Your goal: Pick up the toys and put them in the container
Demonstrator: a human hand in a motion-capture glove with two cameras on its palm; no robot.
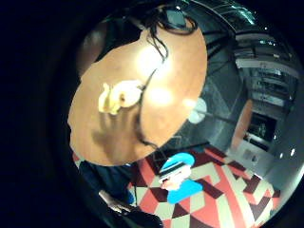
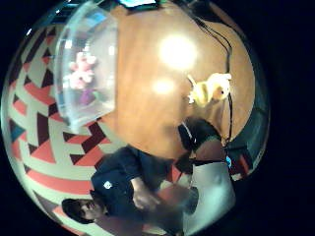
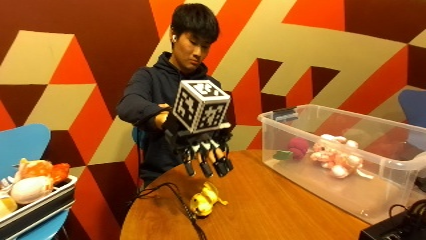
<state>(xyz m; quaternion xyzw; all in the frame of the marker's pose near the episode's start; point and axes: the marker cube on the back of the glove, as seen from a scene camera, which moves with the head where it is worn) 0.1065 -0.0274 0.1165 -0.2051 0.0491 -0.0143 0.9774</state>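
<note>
A small yellow plush toy [image 3: 205, 200] lies on the round wooden table [image 3: 279, 210], beside a black cable. It also shows in both palm views, yellow plush toy [image 1: 118, 96] and yellow plush toy [image 2: 209, 89]. My gloved right hand [image 3: 205, 152] hovers above the toy with its fingers hanging straight down, apart from it and holding nothing. A clear plastic container [image 3: 399, 165] stands on the table's right side, the same clear container [image 2: 86, 69] seen in the thumb side view. In it lie a pink plush toy [image 3: 336, 155] and a magenta toy [image 3: 296, 147].
A black cable [image 3: 176, 200] runs across the table next to the yellow toy. A blue chair at the left carries a tray [image 3: 36, 205] with several plush toys. A dark device [image 3: 396, 230] sits at the table's near right corner.
</note>
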